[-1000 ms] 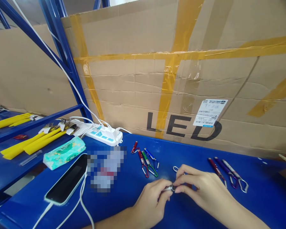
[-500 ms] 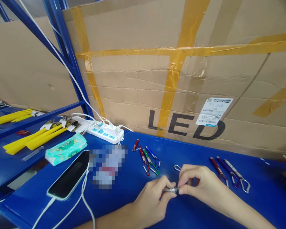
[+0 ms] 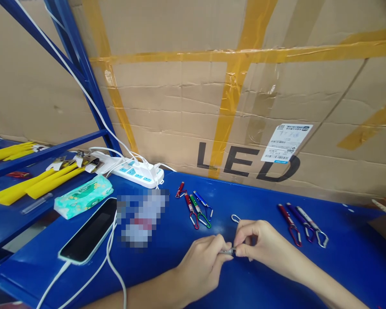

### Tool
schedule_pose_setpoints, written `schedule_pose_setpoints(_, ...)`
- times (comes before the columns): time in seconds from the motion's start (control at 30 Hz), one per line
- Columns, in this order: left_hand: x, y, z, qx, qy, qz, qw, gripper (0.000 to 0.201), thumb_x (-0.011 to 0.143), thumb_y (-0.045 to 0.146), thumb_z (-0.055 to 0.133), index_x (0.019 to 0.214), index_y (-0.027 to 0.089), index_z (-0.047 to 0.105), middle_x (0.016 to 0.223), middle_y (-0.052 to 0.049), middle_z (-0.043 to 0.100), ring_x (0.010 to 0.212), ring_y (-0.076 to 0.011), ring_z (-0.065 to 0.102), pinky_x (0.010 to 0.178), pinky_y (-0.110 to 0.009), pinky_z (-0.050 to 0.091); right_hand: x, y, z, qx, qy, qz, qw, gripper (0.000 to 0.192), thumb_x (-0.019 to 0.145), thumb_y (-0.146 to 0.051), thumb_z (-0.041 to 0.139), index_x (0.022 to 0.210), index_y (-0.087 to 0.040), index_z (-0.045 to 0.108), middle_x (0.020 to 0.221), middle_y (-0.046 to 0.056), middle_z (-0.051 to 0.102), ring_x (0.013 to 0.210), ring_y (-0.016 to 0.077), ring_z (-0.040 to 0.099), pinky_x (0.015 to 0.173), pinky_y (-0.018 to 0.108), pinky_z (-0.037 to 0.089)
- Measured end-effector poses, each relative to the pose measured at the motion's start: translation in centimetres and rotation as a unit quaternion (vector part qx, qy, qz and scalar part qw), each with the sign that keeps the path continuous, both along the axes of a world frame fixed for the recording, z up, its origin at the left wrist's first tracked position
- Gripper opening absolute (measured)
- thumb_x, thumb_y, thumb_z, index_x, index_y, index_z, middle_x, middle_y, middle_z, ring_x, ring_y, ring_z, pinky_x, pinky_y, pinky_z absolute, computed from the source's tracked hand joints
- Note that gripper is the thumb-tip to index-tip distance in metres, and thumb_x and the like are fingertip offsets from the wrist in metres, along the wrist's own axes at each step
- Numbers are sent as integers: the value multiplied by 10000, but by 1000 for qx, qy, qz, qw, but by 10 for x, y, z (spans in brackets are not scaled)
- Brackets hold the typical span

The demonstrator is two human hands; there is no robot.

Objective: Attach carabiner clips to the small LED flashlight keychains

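My left hand (image 3: 201, 266) pinches a small silver penlight tube (image 3: 226, 251) between thumb and fingers, low above the blue table. The thumb and fingers of my right hand (image 3: 260, 242) are closed at the tube's dark right end; what lies between them is mostly hidden. A silver carabiner clip (image 3: 235, 218) shows just above my right fingers. Beyond my left hand lie a small red penlight (image 3: 180, 189) and red (image 3: 191, 205), green (image 3: 197, 207) and blue (image 3: 202, 201) ones with clips. To the right are red (image 3: 286, 218), purple (image 3: 298, 217) and silver (image 3: 309, 219) penlights.
A charging phone (image 3: 88, 231), a tissue pack (image 3: 83, 195) and a white power strip (image 3: 138, 175) are on the left, with loose cables. A blurred-out object lies beside the phone. Yellow tubes (image 3: 51, 182) rest farther left. A large cardboard box (image 3: 167, 98) stands behind the table.
The view has shifted slightly, so the scene sits a little higher and farther left. Both hands keep their pinch on the silver tube, with only small finger movement.
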State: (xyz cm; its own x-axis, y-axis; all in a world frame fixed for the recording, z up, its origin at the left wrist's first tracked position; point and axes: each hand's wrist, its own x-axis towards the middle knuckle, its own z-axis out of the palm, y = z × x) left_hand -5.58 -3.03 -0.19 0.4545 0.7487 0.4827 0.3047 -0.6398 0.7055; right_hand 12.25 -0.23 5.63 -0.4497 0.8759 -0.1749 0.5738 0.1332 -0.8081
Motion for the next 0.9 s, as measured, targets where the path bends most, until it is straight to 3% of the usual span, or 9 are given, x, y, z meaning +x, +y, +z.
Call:
schedule_pose_setpoints(0.17,-2,1,6,-26,-6,2,1000,81,868,132,419,865,170,490,814,-17,618,703,-118,576,661,-195,420,-1,1,-2,-29,31,-3,999,156,691,-253,665,620,-120,628,685,9,535,481,62,493,473,185,361)
schedule_pose_setpoints(0.37,0,5,10,-139,-71,1,988,94,859,155,445,910,158,524,839,-24,625,734,-107,590,627,-166,418,-4,3,-1,-16,42,-25,999,245,682,-363,680,627,-126,647,675,15,535,465,64,488,462,190,360)
schedule_pose_setpoints(0.5,1,11,14,-190,-102,22,976,77,853,169,444,895,145,504,705,-6,603,630,-98,555,572,-172,385,-5,1,0,133,15,-64,989,218,716,-391,662,721,-174,685,721,24,573,512,75,508,467,191,366)
schedule_pose_setpoints(0.63,0,13,18,-202,-97,26,974,102,853,178,437,925,146,501,684,4,596,586,-88,508,547,-173,355,-1,0,0,273,33,-22,961,184,756,-384,647,819,-217,693,790,18,595,546,65,519,500,182,393)
schedule_pose_setpoints(0.77,1,12,19,-204,-86,8,975,123,858,198,426,939,146,503,676,6,589,558,-84,471,523,-176,331,4,1,1,321,30,6,947,172,796,-380,607,790,-239,706,812,19,597,620,78,549,524,180,406)
schedule_pose_setpoints(0.9,2,10,18,-203,-82,-17,976,103,859,210,427,877,139,498,663,-2,581,554,-84,482,526,-175,339,7,1,2,324,4,31,945,197,802,-382,599,735,-231,706,811,17,591,663,89,560,621,199,428)
